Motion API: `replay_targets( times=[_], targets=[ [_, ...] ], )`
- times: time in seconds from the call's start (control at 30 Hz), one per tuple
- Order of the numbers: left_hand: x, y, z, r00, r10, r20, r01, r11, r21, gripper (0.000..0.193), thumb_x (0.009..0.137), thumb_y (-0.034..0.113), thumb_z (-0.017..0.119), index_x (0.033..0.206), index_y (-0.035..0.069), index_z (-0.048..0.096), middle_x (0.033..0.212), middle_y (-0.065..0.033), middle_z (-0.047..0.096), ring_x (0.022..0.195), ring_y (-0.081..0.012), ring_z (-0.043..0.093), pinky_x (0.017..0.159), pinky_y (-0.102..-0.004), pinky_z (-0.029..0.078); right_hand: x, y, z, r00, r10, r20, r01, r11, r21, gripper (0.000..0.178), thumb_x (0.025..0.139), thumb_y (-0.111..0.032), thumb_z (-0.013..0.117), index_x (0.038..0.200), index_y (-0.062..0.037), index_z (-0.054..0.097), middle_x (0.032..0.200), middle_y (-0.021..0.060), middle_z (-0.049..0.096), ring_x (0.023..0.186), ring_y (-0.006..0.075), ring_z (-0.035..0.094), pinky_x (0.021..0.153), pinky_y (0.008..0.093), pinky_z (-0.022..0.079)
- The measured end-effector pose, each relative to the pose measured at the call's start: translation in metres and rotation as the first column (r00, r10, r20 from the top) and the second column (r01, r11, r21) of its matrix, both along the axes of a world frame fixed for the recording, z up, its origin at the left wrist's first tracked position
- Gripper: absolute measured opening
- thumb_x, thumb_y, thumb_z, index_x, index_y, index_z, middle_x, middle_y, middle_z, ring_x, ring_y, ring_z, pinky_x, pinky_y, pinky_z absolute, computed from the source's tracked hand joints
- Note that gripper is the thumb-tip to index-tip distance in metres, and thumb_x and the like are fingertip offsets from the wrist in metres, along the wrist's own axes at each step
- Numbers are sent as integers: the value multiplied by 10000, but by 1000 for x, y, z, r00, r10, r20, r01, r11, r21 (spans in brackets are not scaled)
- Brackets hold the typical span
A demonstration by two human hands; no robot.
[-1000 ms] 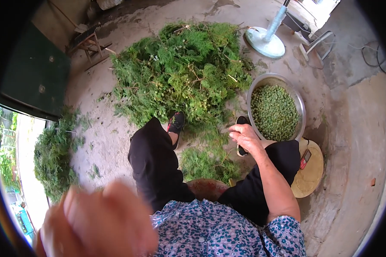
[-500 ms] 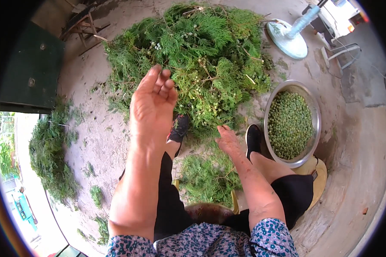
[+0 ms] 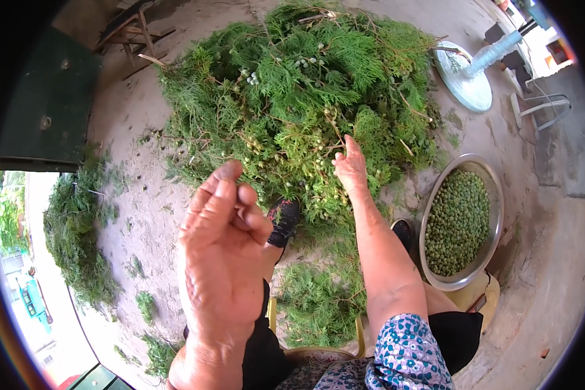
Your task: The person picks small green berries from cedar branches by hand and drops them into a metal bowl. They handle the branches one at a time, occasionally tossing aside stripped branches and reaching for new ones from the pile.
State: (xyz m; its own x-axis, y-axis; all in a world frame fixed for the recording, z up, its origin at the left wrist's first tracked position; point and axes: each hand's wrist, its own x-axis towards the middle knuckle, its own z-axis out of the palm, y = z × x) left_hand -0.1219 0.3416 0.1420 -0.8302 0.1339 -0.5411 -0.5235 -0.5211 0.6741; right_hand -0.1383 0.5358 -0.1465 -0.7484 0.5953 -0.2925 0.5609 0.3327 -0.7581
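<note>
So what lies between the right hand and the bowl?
In the head view, going from right hand to bowl: the edge of the branches, then a strip of floor; the right shoe lies just nearer the body.

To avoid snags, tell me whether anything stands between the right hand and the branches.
Nothing visible does: the right hand is at the near part of the branches; the left hand is off to its left.
</note>
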Motion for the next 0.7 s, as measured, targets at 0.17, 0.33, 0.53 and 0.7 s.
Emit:
replay_targets(
  times=[0.17, 0.33, 0.53, 0.7],
  targets=[
    [-3, -1, 1, 998, 56, 36, -59, 994, 88, 170, 869, 106, 532, 1011, 13, 550, 775, -27, 558, 653, -76, 504, 594, -180, 438, -4, 3, 15, 948, 148, 281, -227, 934, 275, 368, 820, -167, 554, 1166, -69, 474, 1163, 161, 493, 1064, 270, 513, 880, 382, 419],
    [-6, -8, 1, 998, 64, 5, -64, 993, 95, 187, 873, 110, 527, 1032, 11, 534, 792, -27, 551, 663, -76, 499, 606, -179, 434, 13, 5, 58, 875, 188, 446, -133, 979, -152, 176, 805, -190, 607, 841, -18, 612, 737, 97, 594, 481, 195, 575, 509, 325, 475],
    [-8, -15, -5, 998, 48, -41, -44, 996, 79, 232, 885, 125, 499, 1092, 22, 509, 811, -12, 545, 665, -83, 498, 603, -221, 436, 44, -2, 129, 961, 124, 246, -18, 919, -393, 178, 847, -161, 539, 797, 4, 584, 614, 37, 529, 361, 95, 476, 297, 231, 338],
    [-5, -17, -15, 997, 51, -64, -43, 993, 112, 185, 886, 116, 498, 1049, 33, 529, 819, -32, 571, 681, -98, 529, 625, -212, 450, 80, 15, 176, 987, 58, 152, 15, 896, -443, 180, 837, -153, 560, 756, 6, 581, 589, 34, 514, 365, 89, 440, 331, 225, 310]
  ],
)
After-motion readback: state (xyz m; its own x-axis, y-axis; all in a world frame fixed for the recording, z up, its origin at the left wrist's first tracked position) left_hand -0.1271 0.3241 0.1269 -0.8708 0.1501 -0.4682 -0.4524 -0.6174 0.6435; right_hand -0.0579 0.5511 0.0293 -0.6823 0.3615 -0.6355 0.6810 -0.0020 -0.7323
